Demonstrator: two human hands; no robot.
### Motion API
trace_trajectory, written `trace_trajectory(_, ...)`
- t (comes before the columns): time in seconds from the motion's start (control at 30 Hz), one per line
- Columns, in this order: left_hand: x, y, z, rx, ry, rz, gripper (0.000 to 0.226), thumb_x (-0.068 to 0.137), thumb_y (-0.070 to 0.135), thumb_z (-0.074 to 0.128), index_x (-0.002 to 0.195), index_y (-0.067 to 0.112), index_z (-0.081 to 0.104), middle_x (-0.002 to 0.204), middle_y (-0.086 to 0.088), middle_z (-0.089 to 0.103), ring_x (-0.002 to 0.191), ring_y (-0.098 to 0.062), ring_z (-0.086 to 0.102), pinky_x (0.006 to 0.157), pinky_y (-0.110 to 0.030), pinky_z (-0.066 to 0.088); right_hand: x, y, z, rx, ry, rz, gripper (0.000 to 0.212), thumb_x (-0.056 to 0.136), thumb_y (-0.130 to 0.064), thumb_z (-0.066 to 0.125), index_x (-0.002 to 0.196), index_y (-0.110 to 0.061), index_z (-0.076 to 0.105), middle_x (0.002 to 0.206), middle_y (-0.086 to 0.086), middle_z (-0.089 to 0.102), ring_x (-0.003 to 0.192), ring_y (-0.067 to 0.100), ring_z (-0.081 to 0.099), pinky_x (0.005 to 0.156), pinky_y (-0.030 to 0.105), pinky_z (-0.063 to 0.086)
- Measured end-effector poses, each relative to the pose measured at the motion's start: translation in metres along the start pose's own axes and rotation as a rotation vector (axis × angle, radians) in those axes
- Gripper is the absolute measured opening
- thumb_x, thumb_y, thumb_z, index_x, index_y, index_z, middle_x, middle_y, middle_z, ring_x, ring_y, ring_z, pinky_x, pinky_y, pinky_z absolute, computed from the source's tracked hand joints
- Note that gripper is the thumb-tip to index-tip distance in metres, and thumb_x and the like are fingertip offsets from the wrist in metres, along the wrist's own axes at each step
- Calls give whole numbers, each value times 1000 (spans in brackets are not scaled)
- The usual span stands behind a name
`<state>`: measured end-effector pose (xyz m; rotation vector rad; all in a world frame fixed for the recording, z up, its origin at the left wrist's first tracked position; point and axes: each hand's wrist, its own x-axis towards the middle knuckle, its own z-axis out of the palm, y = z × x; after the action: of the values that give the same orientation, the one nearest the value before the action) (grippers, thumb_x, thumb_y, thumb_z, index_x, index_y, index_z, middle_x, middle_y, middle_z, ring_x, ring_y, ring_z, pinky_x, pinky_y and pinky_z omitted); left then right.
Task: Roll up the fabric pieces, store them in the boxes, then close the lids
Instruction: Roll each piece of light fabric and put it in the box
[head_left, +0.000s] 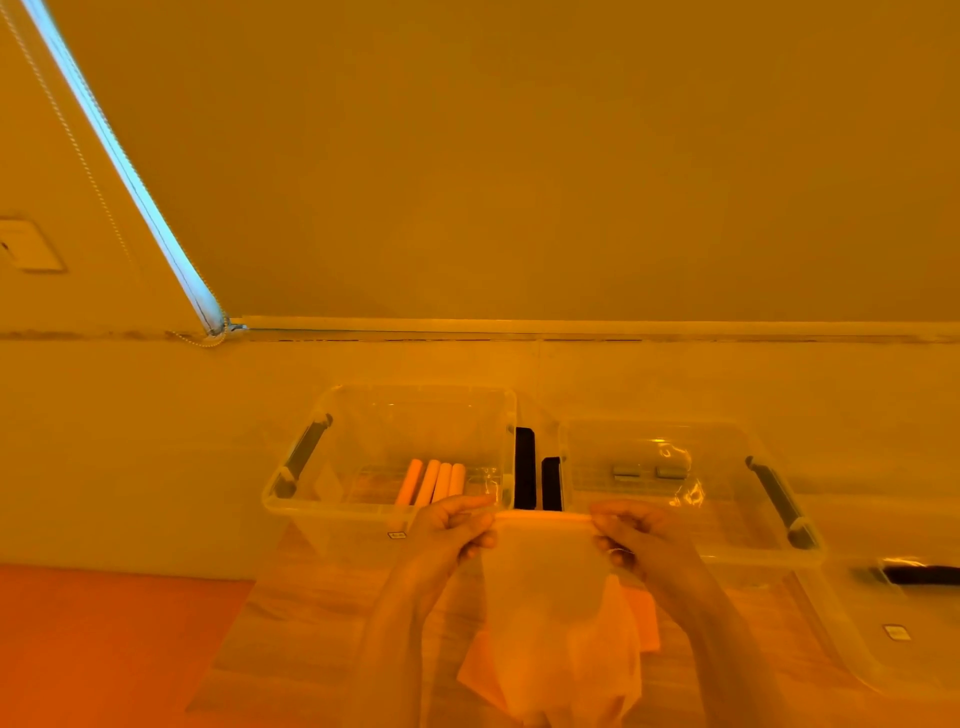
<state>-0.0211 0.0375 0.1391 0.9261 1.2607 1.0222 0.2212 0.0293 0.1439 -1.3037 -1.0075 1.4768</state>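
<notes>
Hands, left (451, 525) and right (638, 535), are pinching a fabric piece (550, 597) just before the left box (291, 499), which is already holding four rolls (434, 480); lids are remaining off.

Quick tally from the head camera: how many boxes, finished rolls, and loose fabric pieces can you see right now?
Clear boxes: 2, left and right.
Finished rolls in the left box: 4.
Fabric piece held up by both hands: 1.
More fabric lies beneath; count unclear.
Total: 7.

Amber-lit throughout: clear boxes (389, 452) with dark grey handles (306, 454), pale orange rolls (431, 483), translucent whitish fabric (545, 582), wood-grain bench (311, 623).
</notes>
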Motion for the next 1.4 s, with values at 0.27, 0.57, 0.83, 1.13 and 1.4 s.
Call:
trace_trajectory(0.27,-4,-1,3,37,18,-43,9,88,6,63,95,10,68,76,-7,73,65,-15,69,47,-15,44,-5,3,-7,-57,-8,38,15,89,-6,60,100,-11,70,78,8,72,73,17,65,64,23,53)
trace_trajectory(0.57,-8,2,10,117,-10,-14,9,94,13,56,101,14,62,69,-5,70,56,-14,65,45,-20,43,-5,2,-2,-58,-31,51,13,94,-11,56,104,-10,63,80,11,70,63,16,67,52,22,50)
trace_trajectory(0.83,-7,11,7,-233,-49,28,16,87,-2,57,92,4,71,78,-15,72,60,-16,67,51,-18,52,2,-5,-5,253,-40,55,17,90,1,53,96,-2,69,72,12,68,60,16,64,49,20,51)
trace_trajectory(1.13,2,1,2,-21,-13,-1,23,86,1,62,107,10,67,81,-10,74,71,-13,70,57,-15,51,5,0,-5,21,-58,44,21,89,-6,59,106,-15,67,81,11,70,70,16,64,57,20,52)
trace_trajectory(1.4,8,-3,3,54,23,-35,12,91,10,60,100,13,67,79,-5,74,67,-18,71,47,-17,46,10,2,-2,-140,-30,52,16,94,-12,56,107,-10,65,87,12,73,71,22,71,52,21,51)
